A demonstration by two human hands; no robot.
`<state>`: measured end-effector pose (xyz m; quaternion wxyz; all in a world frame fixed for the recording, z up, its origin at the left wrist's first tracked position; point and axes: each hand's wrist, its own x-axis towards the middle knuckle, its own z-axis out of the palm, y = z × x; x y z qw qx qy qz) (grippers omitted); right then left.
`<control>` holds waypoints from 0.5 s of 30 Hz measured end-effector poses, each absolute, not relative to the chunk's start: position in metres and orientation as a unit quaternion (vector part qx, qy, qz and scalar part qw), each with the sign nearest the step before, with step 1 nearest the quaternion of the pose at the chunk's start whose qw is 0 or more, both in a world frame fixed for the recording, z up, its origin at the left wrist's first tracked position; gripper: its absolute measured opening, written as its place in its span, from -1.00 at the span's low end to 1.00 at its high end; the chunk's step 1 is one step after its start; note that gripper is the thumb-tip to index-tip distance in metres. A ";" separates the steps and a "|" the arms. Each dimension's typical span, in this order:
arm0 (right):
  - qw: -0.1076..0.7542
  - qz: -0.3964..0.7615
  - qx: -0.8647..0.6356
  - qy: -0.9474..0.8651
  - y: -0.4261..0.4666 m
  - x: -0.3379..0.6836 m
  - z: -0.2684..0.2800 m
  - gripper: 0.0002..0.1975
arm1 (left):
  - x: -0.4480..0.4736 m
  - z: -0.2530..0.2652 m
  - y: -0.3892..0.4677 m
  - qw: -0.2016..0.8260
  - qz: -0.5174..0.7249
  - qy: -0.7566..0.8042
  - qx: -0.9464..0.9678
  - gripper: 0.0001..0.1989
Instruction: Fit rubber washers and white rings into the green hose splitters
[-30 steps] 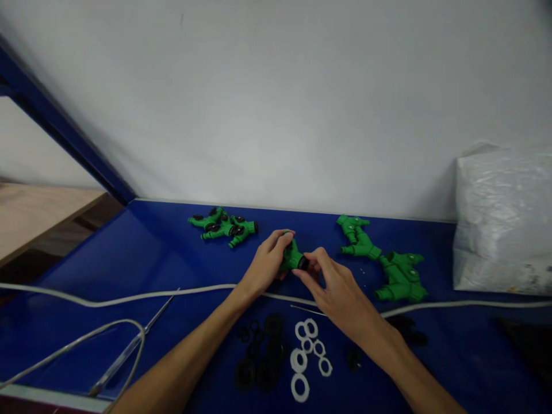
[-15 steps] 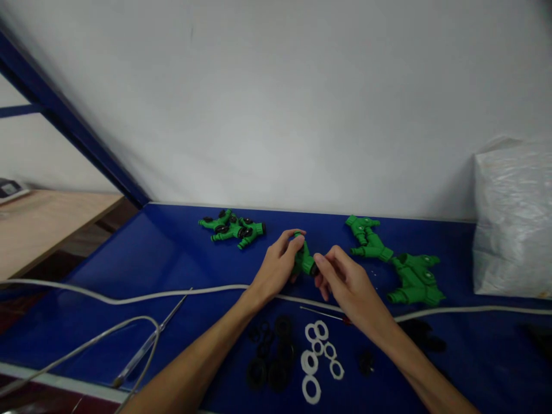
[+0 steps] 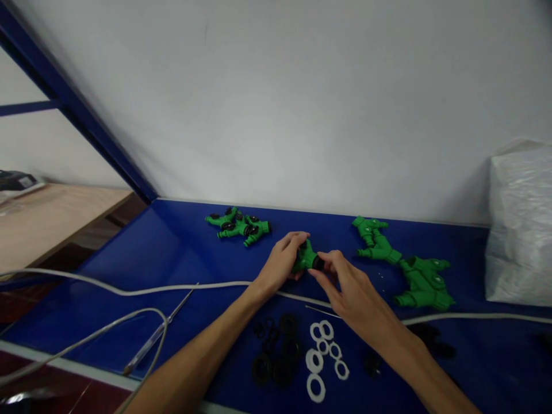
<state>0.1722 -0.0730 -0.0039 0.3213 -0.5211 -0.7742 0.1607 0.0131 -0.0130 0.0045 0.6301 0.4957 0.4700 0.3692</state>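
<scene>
Between my hands, above the blue tabletop, is a green plastic hose splitter (image 3: pixel 305 258) with a black collar (image 3: pixel 318 263) at its right end. My left hand (image 3: pixel 282 261) is closed around the splitter's body, hiding part of it. Thumb and fingers of my right hand (image 3: pixel 342 282) pinch the black collar. Below my hands lie white rings (image 3: pixel 316 388) of several sizes, with black rings (image 3: pixel 261 368) to their left. A thin screwdriver shaft (image 3: pixel 322 311) shows beside my right wrist, its handle hidden under the arm.
Green splitters with black levers (image 3: pixel 237 228) lie at the back left; more green splitter bodies (image 3: pixel 425 284) lie to the right. A pale cable (image 3: pixel 164 288) crosses the table. A pen-like tool (image 3: pixel 149 348) lies left. A wrapped white package (image 3: pixel 521 230) stands at the right.
The splitter has turned so its collar end points more to the right. My right hand has shifted its fingers around the black collar. The whole view has moved slightly.
</scene>
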 end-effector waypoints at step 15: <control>0.386 0.309 -0.540 -0.681 -0.075 0.166 0.006 -0.79 | 0.014 0.001 -0.018 0.586 0.417 0.444 0.534 -0.60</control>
